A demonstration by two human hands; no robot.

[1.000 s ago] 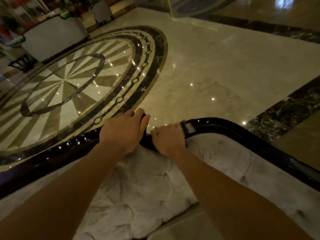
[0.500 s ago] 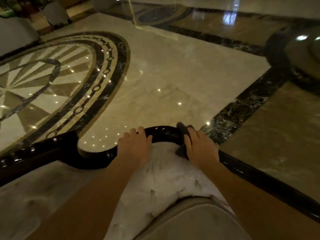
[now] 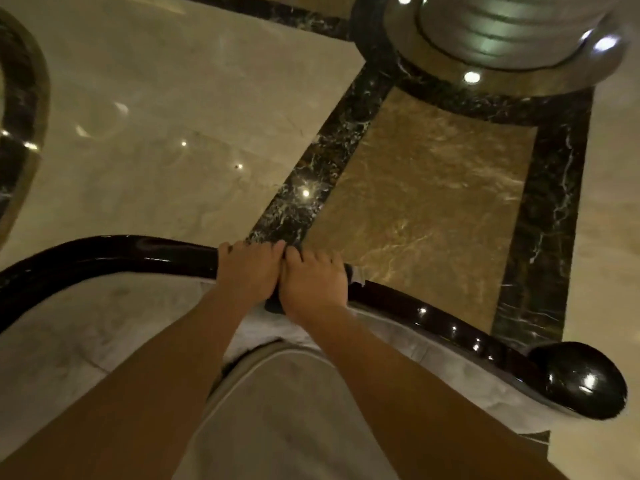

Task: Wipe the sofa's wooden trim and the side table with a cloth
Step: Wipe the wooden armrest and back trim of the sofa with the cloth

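Observation:
The sofa's glossy dark wooden trim [image 3: 114, 252] curves along the top of the pale tufted backrest [image 3: 104, 327] and ends at the right in a rounded knob [image 3: 578, 379]. My right hand [image 3: 313, 284] presses a dark cloth [image 3: 353, 273] onto the trim; only a corner of the cloth and a bit below my palm show. My left hand [image 3: 247, 270] rests flat on the trim right beside it, the two hands touching. The side table is not in view.
A pale seat cushion [image 3: 287, 410] lies below my arms. Behind the sofa spreads polished marble floor [image 3: 173, 133] with dark veined borders [image 3: 311, 181] and a brown panel. A round column base [image 3: 502, 36] stands at the top right.
Both hands have slid rightward along the trim and closed together. The view has swung right, so the round floor medallion has gone and the column base and end knob appear.

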